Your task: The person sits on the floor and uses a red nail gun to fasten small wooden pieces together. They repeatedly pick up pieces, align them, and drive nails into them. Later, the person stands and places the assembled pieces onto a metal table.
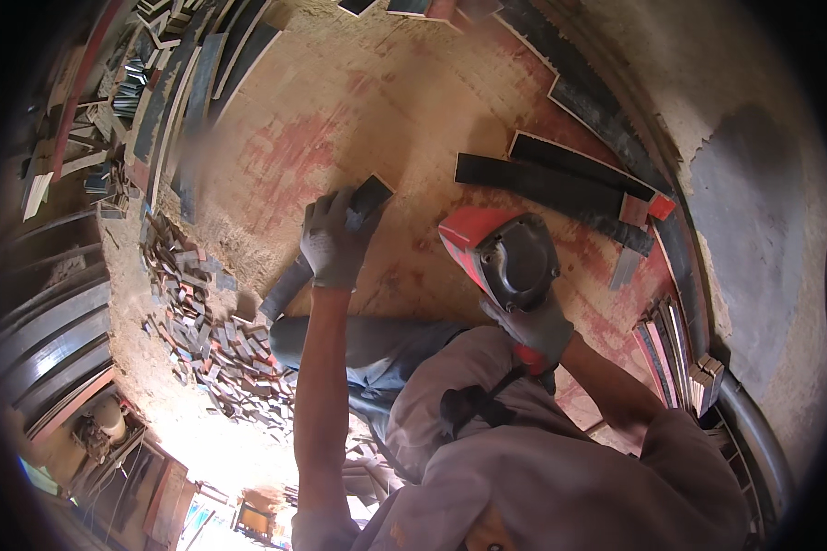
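Observation:
My left hand (329,241), in a grey glove, is closed around a dark board strip (288,286) lying slantwise over the worn wooden surface. One end of the strip shows beyond my fingers, the other by my knee. In my gloved right hand (540,332) is a red-and-black handheld power saw (516,260), gripped by its handle, with its round black cover facing up. The saw sits to the right of the strip, apart from it. Its blade is hidden from this view. Two longer dark boards (551,188) lie beyond the saw, to the right.
Many short offcuts (220,354) are heaped at the left, beside my knee. Long strips (188,119) are piled at the far left. More boards (606,119) run along the right edge, and a small bundle of strips (666,354) stands near my right elbow.

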`<state>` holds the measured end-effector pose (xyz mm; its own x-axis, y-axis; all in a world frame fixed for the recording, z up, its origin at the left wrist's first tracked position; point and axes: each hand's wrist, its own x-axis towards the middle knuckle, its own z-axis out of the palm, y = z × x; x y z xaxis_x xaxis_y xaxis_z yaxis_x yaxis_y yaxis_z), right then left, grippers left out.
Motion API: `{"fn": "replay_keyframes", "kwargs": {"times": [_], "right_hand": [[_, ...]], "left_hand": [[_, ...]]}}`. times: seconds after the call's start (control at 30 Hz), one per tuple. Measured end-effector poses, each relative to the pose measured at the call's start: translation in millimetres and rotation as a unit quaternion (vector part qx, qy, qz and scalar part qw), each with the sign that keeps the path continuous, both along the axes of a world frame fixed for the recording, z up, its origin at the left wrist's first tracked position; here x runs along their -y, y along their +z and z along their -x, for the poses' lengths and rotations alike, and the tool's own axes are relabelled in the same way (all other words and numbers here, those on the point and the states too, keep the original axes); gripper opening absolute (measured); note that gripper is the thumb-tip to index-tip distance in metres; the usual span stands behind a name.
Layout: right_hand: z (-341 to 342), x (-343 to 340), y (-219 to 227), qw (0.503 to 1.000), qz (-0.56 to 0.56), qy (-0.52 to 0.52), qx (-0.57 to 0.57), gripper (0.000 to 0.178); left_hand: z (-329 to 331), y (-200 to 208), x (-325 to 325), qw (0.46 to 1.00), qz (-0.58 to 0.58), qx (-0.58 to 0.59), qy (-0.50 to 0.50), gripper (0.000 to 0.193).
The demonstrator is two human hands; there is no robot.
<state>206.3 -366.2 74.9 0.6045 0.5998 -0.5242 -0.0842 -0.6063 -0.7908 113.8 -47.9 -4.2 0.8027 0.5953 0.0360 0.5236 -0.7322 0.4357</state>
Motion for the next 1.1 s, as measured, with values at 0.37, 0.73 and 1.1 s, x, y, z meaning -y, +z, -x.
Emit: {"fn": "replay_keyframes", "kwargs": {"times": [0.37,0.73,1.1], "right_hand": [[-14.1,-44.3,-32.3,0.995,-0.052,0.027,-0.085,0.038],[-37.0,-110.6,28.4,0.959,0.024,-0.066,-0.276,0.016],[-29.3,-121.8,37.1,0.987,0.035,0.075,-0.136,0.012]], "left_hand": [[1.5,2.5,-3.1,0.999,0.044,0.006,0.010,0.048],[10.1,-5.2,-3.6,0.998,0.053,0.023,0.030,0.041],[23.2,-9.5,-6.1,0.995,0.056,0.061,0.048,0.055]]}}
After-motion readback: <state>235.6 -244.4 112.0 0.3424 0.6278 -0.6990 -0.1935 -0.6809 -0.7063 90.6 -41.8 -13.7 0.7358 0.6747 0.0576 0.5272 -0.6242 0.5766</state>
